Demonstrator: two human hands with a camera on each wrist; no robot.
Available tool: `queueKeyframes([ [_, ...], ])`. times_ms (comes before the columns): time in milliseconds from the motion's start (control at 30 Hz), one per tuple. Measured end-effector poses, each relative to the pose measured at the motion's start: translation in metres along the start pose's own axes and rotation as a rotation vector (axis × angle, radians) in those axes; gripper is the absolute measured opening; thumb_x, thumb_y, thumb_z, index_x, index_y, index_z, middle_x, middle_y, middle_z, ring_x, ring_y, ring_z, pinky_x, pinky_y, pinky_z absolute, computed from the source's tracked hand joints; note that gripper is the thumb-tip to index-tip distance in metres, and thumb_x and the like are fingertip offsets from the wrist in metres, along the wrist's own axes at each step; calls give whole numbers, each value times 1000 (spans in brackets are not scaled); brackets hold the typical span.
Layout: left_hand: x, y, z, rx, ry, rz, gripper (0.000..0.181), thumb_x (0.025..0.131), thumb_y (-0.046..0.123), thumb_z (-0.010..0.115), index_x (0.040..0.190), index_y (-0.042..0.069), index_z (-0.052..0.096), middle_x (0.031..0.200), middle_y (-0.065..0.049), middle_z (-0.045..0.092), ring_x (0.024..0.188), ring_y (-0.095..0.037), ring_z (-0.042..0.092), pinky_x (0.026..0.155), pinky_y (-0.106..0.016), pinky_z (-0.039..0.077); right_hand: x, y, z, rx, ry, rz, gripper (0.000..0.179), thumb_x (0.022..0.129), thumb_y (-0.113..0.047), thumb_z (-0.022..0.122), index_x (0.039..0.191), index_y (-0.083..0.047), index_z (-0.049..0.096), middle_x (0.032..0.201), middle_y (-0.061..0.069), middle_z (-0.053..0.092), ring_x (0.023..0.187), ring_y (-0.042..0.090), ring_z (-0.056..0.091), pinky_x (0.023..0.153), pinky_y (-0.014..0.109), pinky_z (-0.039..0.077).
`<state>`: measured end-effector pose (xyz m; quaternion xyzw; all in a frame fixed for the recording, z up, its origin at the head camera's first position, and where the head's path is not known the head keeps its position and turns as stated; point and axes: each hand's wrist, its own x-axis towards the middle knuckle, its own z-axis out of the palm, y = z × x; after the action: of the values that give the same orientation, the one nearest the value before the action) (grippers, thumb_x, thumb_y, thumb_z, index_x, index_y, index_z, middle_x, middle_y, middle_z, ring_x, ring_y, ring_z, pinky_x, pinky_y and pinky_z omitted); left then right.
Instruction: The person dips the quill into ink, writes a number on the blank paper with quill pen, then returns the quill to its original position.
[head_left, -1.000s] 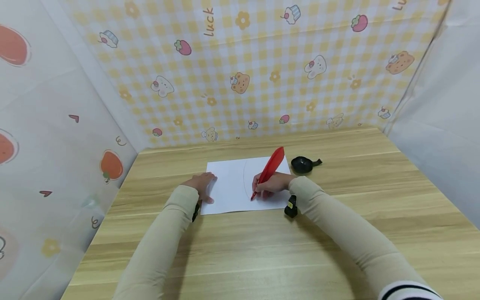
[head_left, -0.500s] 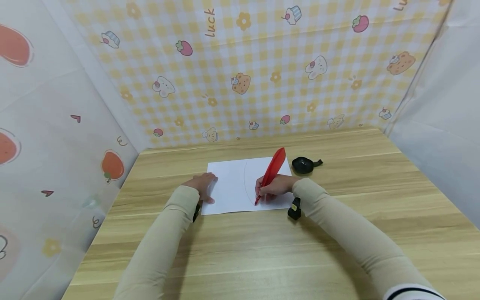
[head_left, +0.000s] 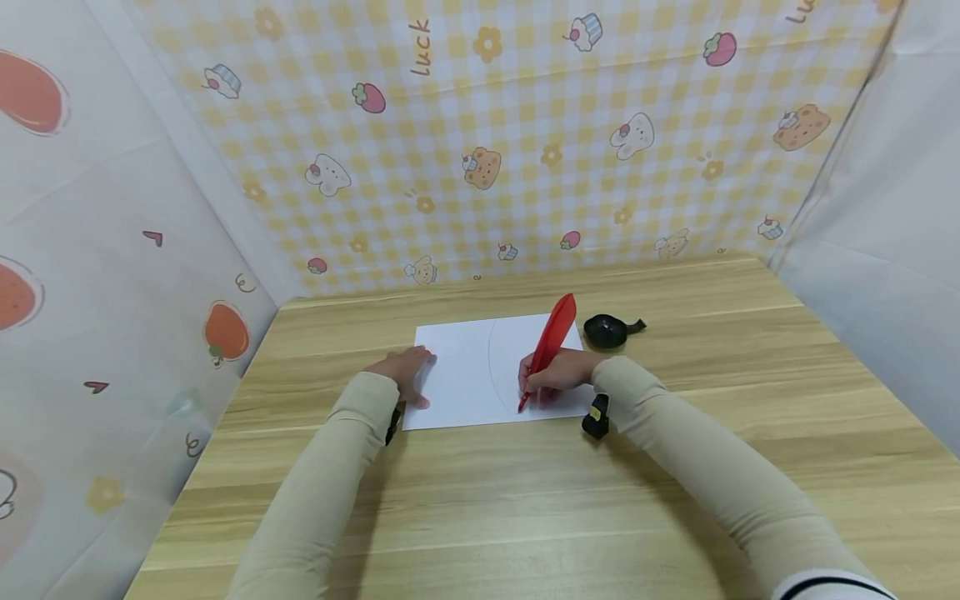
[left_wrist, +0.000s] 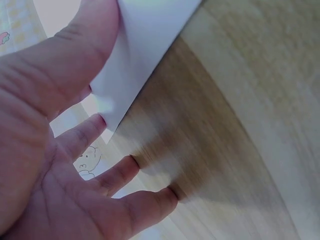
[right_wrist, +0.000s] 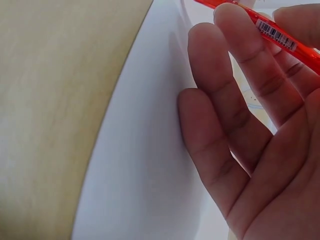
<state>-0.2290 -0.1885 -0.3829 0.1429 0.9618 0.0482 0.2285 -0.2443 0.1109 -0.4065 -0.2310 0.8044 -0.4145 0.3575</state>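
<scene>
A white sheet of paper (head_left: 457, 375) lies on the wooden table, with a thin curved line drawn down its middle. My right hand (head_left: 558, 372) pinches a red feather pen (head_left: 553, 333), its tip on the paper near the lower edge where the line ends. In the right wrist view the pen's barrel (right_wrist: 280, 36) bears a barcode label between thumb and fingers. My left hand (head_left: 402, 371) rests at the sheet's left edge with fingers spread. The left wrist view shows the paper's corner (left_wrist: 140, 55) under the thumb and index finger, while other fingertips touch the wood.
A black rounded object (head_left: 605, 331) with a short tail lies just right of the paper's far corner. The wooden table (head_left: 480, 508) meets a yellow checked backdrop (head_left: 450, 108) at the back. White hangings stand at the left and right sides.
My right hand has moved the pen down and to the right, and the curved line has grown longer toward the lower edge. The left hand stays in place.
</scene>
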Motion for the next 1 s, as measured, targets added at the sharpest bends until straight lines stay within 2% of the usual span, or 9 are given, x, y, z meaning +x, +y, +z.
queueKeyframes([
  [133,-1,1,1,-1,5,-3,80,82,23,79,147,5,36,157,-20,22,138,-48,24,110,-55,26,-1,0,-1,2,-4,16,7,90,-12,58,92,-10,65,83,7,68,71,18,61,64,28,49],
  [567,5,-5,2,20,-9,-11,83,82,26,79,149,8,33,158,-17,20,139,-49,22,110,-56,27,2,9,-10,21,7,-6,9,88,-10,56,89,-9,65,81,7,68,69,19,63,61,29,50],
  [1000,2,-3,2,22,-1,0,83,83,26,78,149,7,33,158,-18,20,140,-46,23,111,-54,25,2,12,-11,63,27,10,8,89,-10,58,91,-8,65,80,7,68,68,19,64,61,28,50],
])
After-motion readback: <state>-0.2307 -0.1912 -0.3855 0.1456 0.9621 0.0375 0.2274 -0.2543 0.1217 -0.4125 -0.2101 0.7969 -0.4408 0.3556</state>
